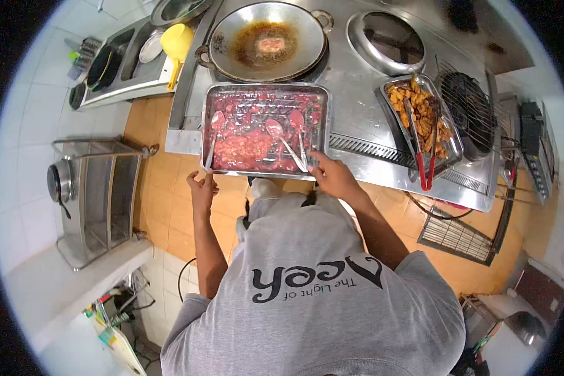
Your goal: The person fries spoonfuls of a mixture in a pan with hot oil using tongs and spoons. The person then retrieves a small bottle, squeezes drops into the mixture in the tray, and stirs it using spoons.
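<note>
**Right hand (335, 175) and left hand (203, 185) at a steel tray (326, 116)**

Nearest, below both hands, is a grey shirt (319, 332) whose print stands upside down in this view: "The Light of" in small letters, "Aceh" in large ones. The left hand, its fingers bent and apart, is at the tray's near-left corner; whether it touches the rim cannot be told. The right hand has its fingers at the near-right corner, close to a spoon handle; whether they are clamped on the rim or only rest there cannot be told.

Just beyond and between the hands, the tray lies on the steel desk (351, 122), its near rim out past the front edge. In it is a wet pink-red mixture (244, 150), heaped on the left hand's side, with three spoons (217, 119).

Farther off, to the right of the right hand, a smaller tray (455, 145) holds browned food pieces (398, 97), with red-handled tongs (420, 166) laid across.

Farthest ahead of the hands, a two-handled wok (229, 31) holds brown oil (247, 53) and a piece of food (271, 45). Beyond the left hand, left of the wok, sits a yellow dipper (177, 41).
</note>
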Available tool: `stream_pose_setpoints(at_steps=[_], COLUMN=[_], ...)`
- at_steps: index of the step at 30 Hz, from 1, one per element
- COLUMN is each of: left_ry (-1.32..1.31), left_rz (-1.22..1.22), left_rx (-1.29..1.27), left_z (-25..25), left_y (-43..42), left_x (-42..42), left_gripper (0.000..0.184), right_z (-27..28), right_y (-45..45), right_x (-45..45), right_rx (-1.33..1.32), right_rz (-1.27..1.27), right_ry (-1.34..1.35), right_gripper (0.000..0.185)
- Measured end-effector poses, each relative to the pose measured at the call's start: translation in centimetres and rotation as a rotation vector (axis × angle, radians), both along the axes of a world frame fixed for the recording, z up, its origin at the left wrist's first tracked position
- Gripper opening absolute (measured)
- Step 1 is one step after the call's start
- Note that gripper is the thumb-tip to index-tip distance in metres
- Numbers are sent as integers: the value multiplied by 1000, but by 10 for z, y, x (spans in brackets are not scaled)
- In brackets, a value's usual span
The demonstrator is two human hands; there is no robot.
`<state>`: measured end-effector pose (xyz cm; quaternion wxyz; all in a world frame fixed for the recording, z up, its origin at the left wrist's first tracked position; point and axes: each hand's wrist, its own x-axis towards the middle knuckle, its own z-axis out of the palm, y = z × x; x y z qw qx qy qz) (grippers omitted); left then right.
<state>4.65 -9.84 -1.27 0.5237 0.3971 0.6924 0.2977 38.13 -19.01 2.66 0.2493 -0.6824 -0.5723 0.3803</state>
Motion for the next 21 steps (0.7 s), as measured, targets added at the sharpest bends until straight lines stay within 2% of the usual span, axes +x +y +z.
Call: stream_pose_setpoints(at_steps=[1,2,4,8,9,10,11,13,15,16,19,21], left_ry=[42,31,44,13,-11,-42,-183,-457,-550,-607,-476,-471], left_rz=[48,101,162,274,295,395,440,505,528,495,617,602], left_rx=[-15,-19,-34,-98,-117,-147,-225,-399,-393,-469,-462,-392], left_z=[5,9,9,-4,-8,-20,-41,-94,-134,-149,-162,-169], left_y=[-8,-17,-37,-84,-101,-115,-125,-146,-170,-177,-186,-192], left_x=[11,20,33,48,53,59,56,32,25,17,27,34], left_gripper=[58,72,76,84,84,69,61,47,36,32,30,32], right_z=[1,3,7,-26,-9,-9,-10,-14,-10,-5,7,12], right_y=[-2,-5,-13,-43,-52,-65,-75,-97,-120,-127,-129,-122], right_x=[13,29,59,111,118,129,142,165,177,182,187,179], right_rx=[-11,-23,48,78,75,105,150,175,181,189,229,216], right_rz=[12,18,-3,-86,-152,-185,-227,-296,-353,-366,-285,-156], right_ry=[35,67,121,31,42,53,62,26,19,27,40,96], right_gripper=[33,31,25,20,18,17,16,15,13,13,13,13])
